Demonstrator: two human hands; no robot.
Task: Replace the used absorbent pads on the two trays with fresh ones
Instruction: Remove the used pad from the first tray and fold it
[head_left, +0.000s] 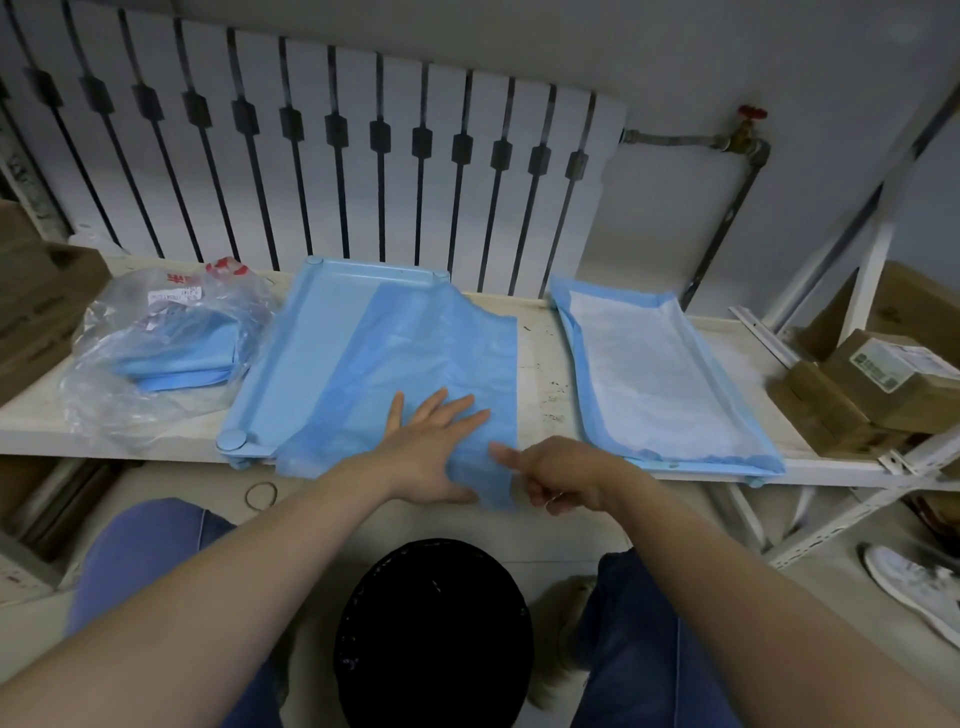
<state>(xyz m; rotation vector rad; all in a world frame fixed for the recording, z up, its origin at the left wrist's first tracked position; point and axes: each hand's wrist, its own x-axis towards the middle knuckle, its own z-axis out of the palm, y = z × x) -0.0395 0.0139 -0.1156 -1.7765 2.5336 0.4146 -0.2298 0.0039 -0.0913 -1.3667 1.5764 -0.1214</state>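
Observation:
A light blue tray (291, 358) lies on the white shelf, left of centre. A folded blue absorbent pad (431, 343) lies partly unfolded across it, hanging over the tray's right side and the shelf's front edge. My left hand (431, 431) presses flat on the pad with fingers spread. My right hand (556, 478) pinches the pad's near right corner between thumb and curled fingers. To the right, a second tray (691, 469) is almost hidden under a spread pad (654, 374) with a white middle and blue border.
A clear plastic bag (156, 343) holding folded blue pads lies at the shelf's left end. Cardboard boxes (878, 379) sit at the right. A black bin (434, 634) stands on the floor between my knees. A radiator (311, 156) lines the wall behind.

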